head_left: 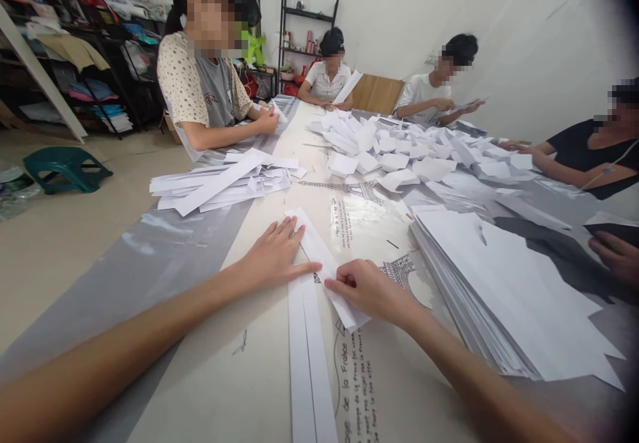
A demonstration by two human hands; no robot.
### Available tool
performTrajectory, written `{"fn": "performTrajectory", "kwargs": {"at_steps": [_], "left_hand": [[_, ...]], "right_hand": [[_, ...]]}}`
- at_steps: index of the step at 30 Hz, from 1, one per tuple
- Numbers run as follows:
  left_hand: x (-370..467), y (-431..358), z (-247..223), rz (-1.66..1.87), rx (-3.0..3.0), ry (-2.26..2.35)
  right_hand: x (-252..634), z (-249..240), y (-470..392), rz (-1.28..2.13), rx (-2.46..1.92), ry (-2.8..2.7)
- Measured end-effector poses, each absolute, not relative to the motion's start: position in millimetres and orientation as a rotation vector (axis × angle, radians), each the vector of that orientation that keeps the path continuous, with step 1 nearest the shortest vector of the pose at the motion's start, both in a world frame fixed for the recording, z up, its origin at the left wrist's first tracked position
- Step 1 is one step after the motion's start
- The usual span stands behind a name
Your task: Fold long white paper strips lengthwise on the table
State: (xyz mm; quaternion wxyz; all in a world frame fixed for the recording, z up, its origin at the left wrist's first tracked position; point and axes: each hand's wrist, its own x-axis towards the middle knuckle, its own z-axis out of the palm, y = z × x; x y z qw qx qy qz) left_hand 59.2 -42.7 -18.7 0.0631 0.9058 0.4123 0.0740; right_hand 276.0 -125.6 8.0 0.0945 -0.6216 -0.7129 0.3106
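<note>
A folded white paper strip (319, 247) lies slantwise on the table in front of me. My left hand (269, 253) rests flat at its left edge, fingers spread and fingertips touching the paper. On the strip's right side, my right hand (367, 287) has curled fingers, with the thumb and index finger closed at the paper's edge. Below the slanted part, a long creased paper length (309, 370) runs toward me; whether both are one piece I cannot tell. A thick stack of white paper sheets (499, 283) lies right of my right hand.
Flat paper strips (224, 180) are piled at the left, and a heap of folded paper pieces (399, 147) covers the far right. Several people sit around the printed tablecloth (239, 356), handling paper. A green stool (67, 167) stands on the floor at left.
</note>
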Motion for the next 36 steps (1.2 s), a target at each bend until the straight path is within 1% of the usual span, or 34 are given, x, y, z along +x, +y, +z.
{"fn": "performTrajectory", "kwargs": {"at_steps": [8, 15, 21, 24, 29, 36], "left_hand": [[60, -42, -18, 0.214, 2.732, 1.248], [60, -43, -16, 0.193, 2.770, 1.255], [60, -42, -16, 0.211, 2.785, 1.245], [60, -42, -17, 0.210, 2.785, 1.246], [60, -43, -15, 0.214, 2.811, 1.240], [60, -42, -15, 0.234, 2.830, 1.233]], "right_hand": [[277, 13, -129, 0.832, -1.811, -2.110], [283, 13, -125, 1.024, -1.749, -2.043], [287, 9, -123, 1.057, -1.682, -2.053], [285, 9, -123, 0.925, -1.650, -2.157], [276, 7, -122, 0.550, -1.618, -2.339], [270, 11, -120, 0.384, -1.686, -2.453]]}}
